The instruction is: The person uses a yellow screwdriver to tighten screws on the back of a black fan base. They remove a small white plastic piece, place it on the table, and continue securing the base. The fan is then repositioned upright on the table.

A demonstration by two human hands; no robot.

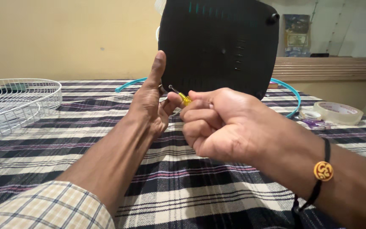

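My right hand (219,123) is closed around a small screwdriver (179,96) with a yellow handle, its metal tip pointing up and left toward the underside of a black fan base (219,42). The base stands tilted upright on the checked cloth. My left hand (151,99) presses against the base's lower left edge, thumb raised along its side, fingers hidden behind it. A small metal part shows between thumb and palm; I cannot tell what it is.
A white wire fan guard (13,104) lies at the left on the plaid cloth (178,186). A teal ring (291,91) curves behind the base. A roll of clear tape (337,112) and small purple bits (314,123) sit at the right. A wooden ledge runs behind.
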